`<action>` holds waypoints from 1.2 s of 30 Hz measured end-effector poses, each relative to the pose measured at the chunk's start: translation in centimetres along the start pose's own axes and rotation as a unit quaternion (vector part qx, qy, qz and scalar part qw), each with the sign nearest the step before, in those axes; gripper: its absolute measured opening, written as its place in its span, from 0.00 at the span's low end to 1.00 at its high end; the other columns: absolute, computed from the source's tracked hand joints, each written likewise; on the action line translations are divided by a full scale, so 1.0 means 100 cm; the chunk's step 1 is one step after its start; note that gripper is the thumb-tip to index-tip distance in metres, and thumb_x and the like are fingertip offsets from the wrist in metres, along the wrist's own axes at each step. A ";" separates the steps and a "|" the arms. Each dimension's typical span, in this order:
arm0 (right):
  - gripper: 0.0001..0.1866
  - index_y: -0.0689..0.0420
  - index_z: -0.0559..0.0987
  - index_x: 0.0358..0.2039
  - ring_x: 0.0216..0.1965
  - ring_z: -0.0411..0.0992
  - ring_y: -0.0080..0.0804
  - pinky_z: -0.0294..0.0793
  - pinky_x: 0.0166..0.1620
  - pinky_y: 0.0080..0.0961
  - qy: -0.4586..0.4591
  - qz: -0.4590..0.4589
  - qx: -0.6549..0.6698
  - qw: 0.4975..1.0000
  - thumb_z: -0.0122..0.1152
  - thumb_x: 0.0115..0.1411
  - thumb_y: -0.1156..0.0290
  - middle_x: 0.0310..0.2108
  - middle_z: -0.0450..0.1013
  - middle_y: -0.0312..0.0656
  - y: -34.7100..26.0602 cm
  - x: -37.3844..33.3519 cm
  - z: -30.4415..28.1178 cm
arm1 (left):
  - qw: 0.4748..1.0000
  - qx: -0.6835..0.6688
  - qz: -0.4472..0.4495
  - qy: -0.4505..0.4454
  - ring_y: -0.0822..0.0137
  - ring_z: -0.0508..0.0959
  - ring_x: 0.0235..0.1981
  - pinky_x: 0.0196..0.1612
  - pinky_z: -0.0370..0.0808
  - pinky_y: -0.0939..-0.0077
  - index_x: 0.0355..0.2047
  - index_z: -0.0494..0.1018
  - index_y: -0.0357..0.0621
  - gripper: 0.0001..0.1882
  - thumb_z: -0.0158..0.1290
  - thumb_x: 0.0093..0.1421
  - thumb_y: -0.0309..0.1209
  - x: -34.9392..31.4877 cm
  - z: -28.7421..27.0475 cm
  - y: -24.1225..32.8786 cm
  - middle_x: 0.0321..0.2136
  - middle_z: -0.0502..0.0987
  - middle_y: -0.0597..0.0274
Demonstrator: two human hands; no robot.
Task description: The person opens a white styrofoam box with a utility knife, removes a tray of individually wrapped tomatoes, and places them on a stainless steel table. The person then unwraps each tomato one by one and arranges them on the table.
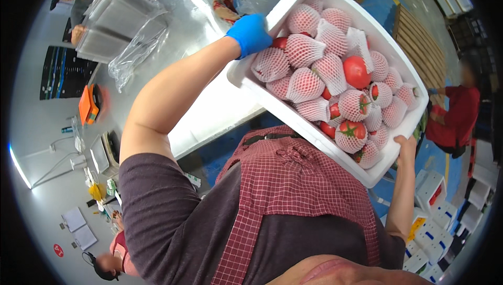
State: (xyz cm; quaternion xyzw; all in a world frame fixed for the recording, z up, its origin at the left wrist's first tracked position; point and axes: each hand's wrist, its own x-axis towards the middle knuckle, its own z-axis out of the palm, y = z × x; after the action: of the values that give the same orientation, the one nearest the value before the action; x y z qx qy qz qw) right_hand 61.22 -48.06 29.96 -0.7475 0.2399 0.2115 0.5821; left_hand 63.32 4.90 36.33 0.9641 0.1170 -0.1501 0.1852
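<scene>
I hold a white foam box (pixel 309 132) up in front of me, tilted, its right end lower in view. Tomatoes (pixel 358 71) fill it, most of them wrapped in white foam net sleeves (pixel 306 84). A few show bare red skin or green tops. My left hand (pixel 250 36), in a blue glove, is closed on the rim at the box's left end. At the lower right corner my right hand (pixel 406 151), ungloved, grips the outer wall; part of its fingers is hidden behind the box.
Left of the box stretches a metal table (pixel 194 4) with stacked clear plastic containers (pixel 107 20) and a crumpled clear bag (pixel 139 49). A person in red (pixel 461 109) stands at the right, near wooden slats (pixel 416 44). White boxes (pixel 432 227) are stacked lower right.
</scene>
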 end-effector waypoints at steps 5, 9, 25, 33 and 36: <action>0.24 0.70 0.73 0.41 0.34 0.74 0.36 0.72 0.39 0.28 -0.084 -0.059 -0.064 0.993 0.54 0.39 0.78 0.33 0.74 0.48 -0.031 0.010 -0.020 | 0.997 -0.044 -0.056 0.040 0.46 0.77 0.41 0.44 0.73 0.63 0.41 0.73 0.34 0.25 0.57 0.46 0.39 -0.077 -0.009 0.014 0.38 0.76 0.38; 0.24 0.70 0.74 0.40 0.31 0.74 0.35 0.73 0.36 0.28 -0.049 -0.145 -0.133 0.979 0.54 0.37 0.79 0.32 0.74 0.47 -0.068 -0.012 -0.021 | 0.988 -0.103 -0.088 0.079 0.46 0.77 0.39 0.43 0.74 0.63 0.37 0.74 0.34 0.26 0.59 0.44 0.44 -0.116 0.020 -0.002 0.36 0.76 0.38; 0.23 0.70 0.74 0.38 0.29 0.72 0.36 0.72 0.35 0.27 -0.104 -0.261 -0.321 0.905 0.52 0.37 0.76 0.30 0.74 0.48 -0.214 0.059 0.056 | 0.921 -0.297 -0.182 0.174 0.51 0.79 0.33 0.37 0.75 0.64 0.33 0.75 0.34 0.24 0.62 0.41 0.41 -0.161 0.076 -0.026 0.31 0.78 0.43; 0.24 0.69 0.74 0.42 0.32 0.74 0.37 0.72 0.38 0.30 -0.115 -0.252 -0.304 0.912 0.54 0.42 0.70 0.34 0.75 0.50 -0.214 0.065 0.060 | 0.929 -0.257 -0.187 0.189 0.50 0.80 0.33 0.38 0.75 0.64 0.34 0.75 0.34 0.24 0.61 0.42 0.41 -0.156 0.066 -0.031 0.31 0.79 0.42; 0.26 0.68 0.74 0.43 0.36 0.75 0.38 0.72 0.40 0.30 -0.099 -0.293 -0.290 0.906 0.54 0.44 0.67 0.37 0.75 0.52 -0.203 0.066 0.053 | 0.948 -0.177 -0.204 0.170 0.46 0.79 0.36 0.41 0.75 0.61 0.38 0.72 0.33 0.26 0.58 0.45 0.42 -0.158 0.053 -0.016 0.34 0.78 0.39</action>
State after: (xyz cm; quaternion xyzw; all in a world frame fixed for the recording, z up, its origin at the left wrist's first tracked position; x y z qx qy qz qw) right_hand 78.56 -39.48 40.35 -0.8950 -0.1207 0.1649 0.3965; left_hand 46.86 1.58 36.37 0.8827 0.3652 0.0048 0.2956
